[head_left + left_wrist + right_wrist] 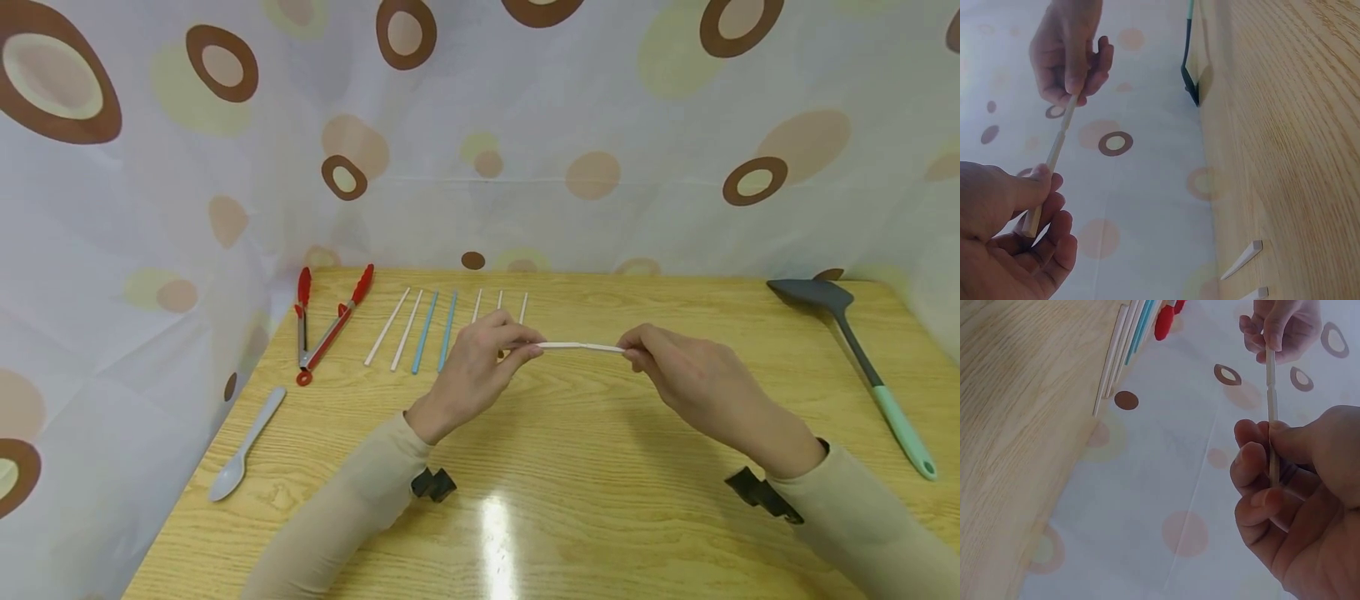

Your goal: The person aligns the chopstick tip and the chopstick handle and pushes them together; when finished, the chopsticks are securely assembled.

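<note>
Both hands hold a thin white chopstick (562, 344) level above the table, one hand at each end. My left hand (476, 358) pinches its left end between thumb and fingers; in the left wrist view the butt (1032, 224) sticks out past the thumb. At the other end, my right hand (690, 371) pinches with thumb and curled fingers. Around mid-length the stick shows a notch and a slight kink, plain in the right wrist view on the white stick (1271, 387). Behind my left hand lie white chopsticks (387, 327) and two blue chopsticks (425, 333) in a row, some partly hidden.
Red-tipped tongs (327, 337) lie spread at the back left of the wooden table (585, 517). A pale spoon (247, 446) is near the left edge. On the right lies a dark spatula with a mint handle (870, 358). A patterned curtain (540, 108) hangs behind.
</note>
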A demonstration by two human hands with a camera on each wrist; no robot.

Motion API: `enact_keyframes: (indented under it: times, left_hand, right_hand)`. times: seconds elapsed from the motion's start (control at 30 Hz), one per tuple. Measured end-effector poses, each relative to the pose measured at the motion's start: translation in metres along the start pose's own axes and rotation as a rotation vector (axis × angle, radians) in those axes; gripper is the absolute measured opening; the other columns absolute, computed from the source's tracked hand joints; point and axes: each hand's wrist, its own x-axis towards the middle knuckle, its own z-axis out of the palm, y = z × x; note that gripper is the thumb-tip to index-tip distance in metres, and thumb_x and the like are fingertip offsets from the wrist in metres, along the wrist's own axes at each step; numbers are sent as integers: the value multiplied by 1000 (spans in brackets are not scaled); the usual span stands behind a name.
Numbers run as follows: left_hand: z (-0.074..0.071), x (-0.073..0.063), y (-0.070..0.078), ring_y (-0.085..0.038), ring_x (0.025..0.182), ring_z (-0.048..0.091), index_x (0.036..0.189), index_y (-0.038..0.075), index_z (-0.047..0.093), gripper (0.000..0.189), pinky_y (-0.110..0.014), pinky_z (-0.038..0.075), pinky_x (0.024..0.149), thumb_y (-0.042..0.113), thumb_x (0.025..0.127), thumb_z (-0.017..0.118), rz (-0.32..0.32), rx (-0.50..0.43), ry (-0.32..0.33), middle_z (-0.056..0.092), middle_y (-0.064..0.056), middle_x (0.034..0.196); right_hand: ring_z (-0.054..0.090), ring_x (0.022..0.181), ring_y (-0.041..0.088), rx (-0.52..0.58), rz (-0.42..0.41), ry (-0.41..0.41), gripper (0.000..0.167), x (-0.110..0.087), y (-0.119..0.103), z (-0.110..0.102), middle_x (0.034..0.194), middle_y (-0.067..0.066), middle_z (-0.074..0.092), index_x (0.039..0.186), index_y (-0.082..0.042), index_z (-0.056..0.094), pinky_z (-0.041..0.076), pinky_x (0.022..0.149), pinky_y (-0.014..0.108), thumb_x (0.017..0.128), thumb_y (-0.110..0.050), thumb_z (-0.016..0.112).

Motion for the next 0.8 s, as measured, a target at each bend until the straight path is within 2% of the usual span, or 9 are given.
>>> enact_keyframes:
  times: [0.37, 0.57, 0.63, 0.7, 0.8]
  left_hand:
    - [1, 0, -1, -7, 76, 54, 101, 6, 76, 11, -29, 52, 67, 11, 94, 70, 35, -36, 5, 57, 2, 86]
    - [0, 0, -1, -7, 76, 53, 101, 7, 76, 11, -23, 49, 68, 12, 94, 70, 32, -33, 1, 57, 3, 85]
    - [0, 0, -1, -6, 75, 53, 101, 7, 76, 11, -21, 48, 68, 12, 93, 71, 19, -37, 2, 57, 3, 85]
    - [0, 0, -1, -5, 75, 53, 100, 8, 77, 10, -21, 48, 67, 12, 92, 72, -5, -57, 7, 58, 4, 85]
    - [0, -1, 0, -4, 74, 52, 100, 9, 77, 10, -21, 47, 66, 13, 91, 73, -42, -100, 9, 59, 6, 85]
  right_hand:
    - [29, 48, -1, 13, -9, 10, 45, 2, 0, 0, 78, -7, 57, 105, -8, 60, 29, 40, 20, 108, -41, 29]
    - [28, 47, -1, 22, -11, 5, 45, 3, -1, 0, 77, -8, 56, 104, -8, 60, 29, 40, 20, 108, -41, 30]
    - [32, 48, -1, 35, 10, -11, 45, 3, -1, -1, 77, -8, 57, 104, -8, 61, 31, 41, 20, 107, -42, 30]
    - [36, 50, -2, 76, 47, -28, 38, 3, -2, -2, 77, -8, 58, 103, -9, 62, 33, 43, 21, 107, -37, 38]
    - [41, 53, -2, 180, 108, -37, 15, 3, -1, -4, 78, -9, 59, 102, -9, 64, 35, 46, 19, 104, -20, 54]
